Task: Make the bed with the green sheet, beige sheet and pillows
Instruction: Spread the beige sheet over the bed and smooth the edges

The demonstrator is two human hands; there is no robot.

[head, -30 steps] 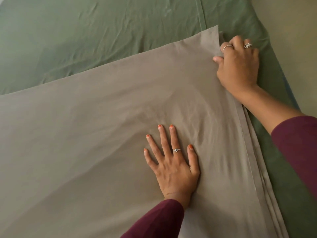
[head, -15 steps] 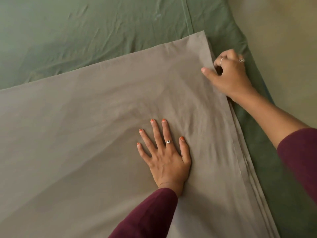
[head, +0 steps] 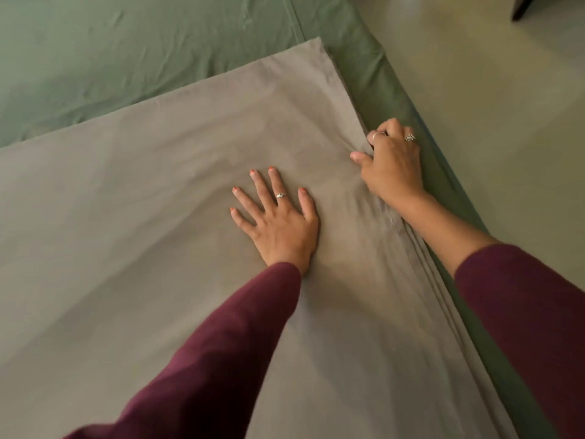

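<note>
Green sheet point(head: 126, 52) under beige sheet point(head: 158, 248), left hand point(head: 278, 223) flat on it, right hand point(head: 392, 166) gripping its edge

The left hand point(head: 278, 223) lies flat, fingers point(head: 272, 185) spread, on the beige sheet point(head: 142, 217). At its two o'clock the right hand point(head: 394, 163) grips that sheet's edge. The green sheet point(head: 126, 52) shows toward twelve o'clock, the floor point(head: 506, 137) toward three.

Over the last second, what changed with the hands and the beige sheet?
The right hand slid from the beige sheet's far corner back along its side edge, keeping its grip there. The left hand stayed pressed flat on it; the green sheet stayed put.
</note>
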